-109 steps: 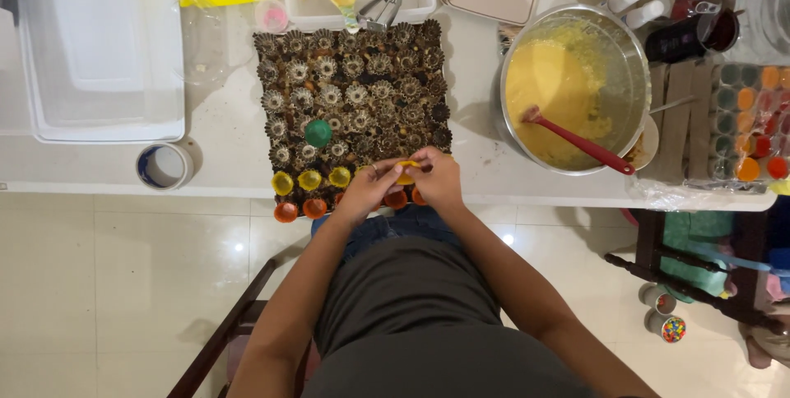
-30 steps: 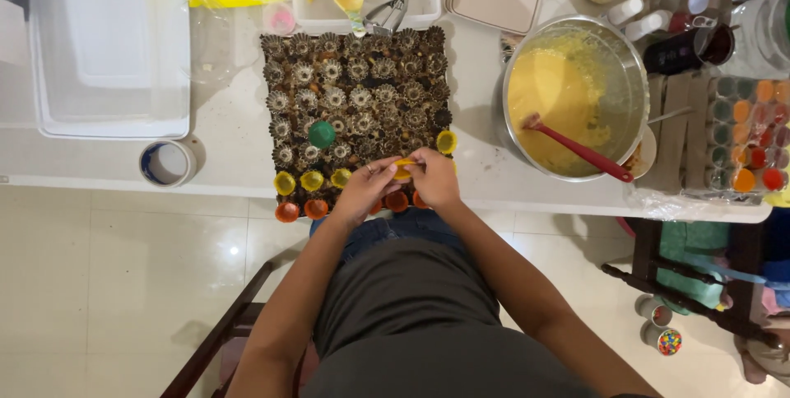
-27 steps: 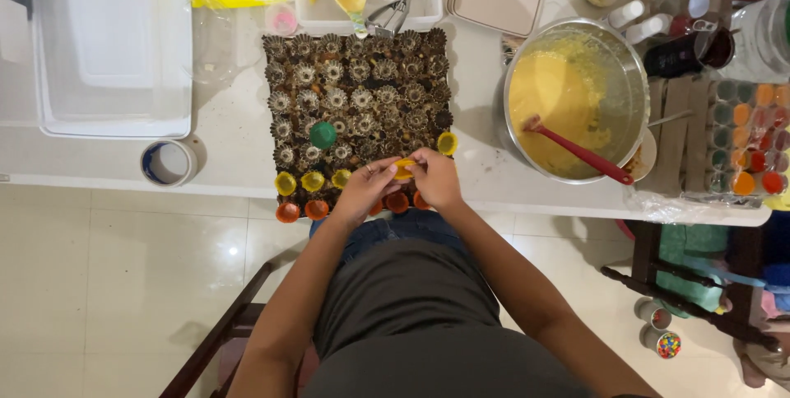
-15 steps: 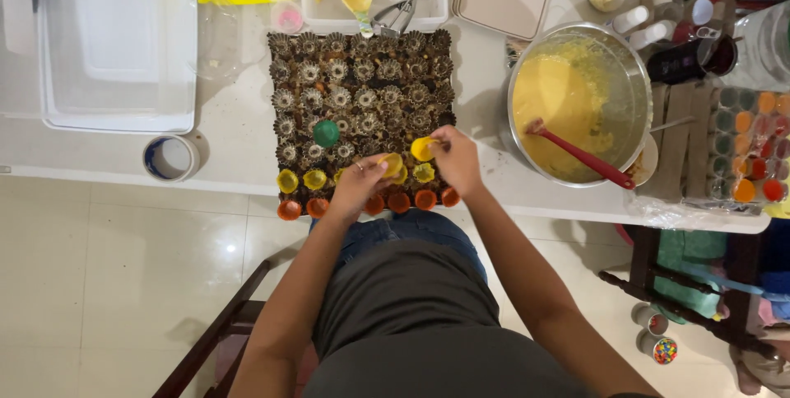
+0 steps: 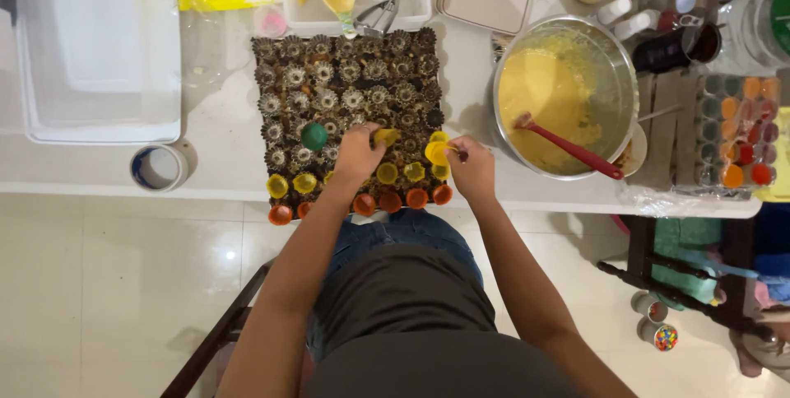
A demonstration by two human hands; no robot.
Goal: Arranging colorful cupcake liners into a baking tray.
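A dark baking tray point(image 5: 350, 69) packed with small fluted metal moulds lies on the white table. Its near rows hold yellow cups point(image 5: 388, 173) and orange cups point(image 5: 391, 201), and one green cup point(image 5: 313, 135) sits at the left. My left hand point(image 5: 357, 153) rests on the tray and pinches a yellow cup point(image 5: 385, 137). My right hand point(image 5: 471, 169) hovers at the tray's right near corner, holding another yellow cup point(image 5: 437, 152). Both forearms reach up from my lap.
A steel bowl of yellow batter point(image 5: 564, 95) with a red spatula point(image 5: 568, 147) stands to the right. A white bin point(image 5: 92, 44), a tape roll point(image 5: 158, 167), a scoop point(image 5: 389, 3) in a white tray, and a rack of coloured cups point(image 5: 735, 130) surround the work area.
Both hands moved up from the near orange row onto the yellow rows. More yellow cups now stand in the tray's near right part. The camera drifted slightly.
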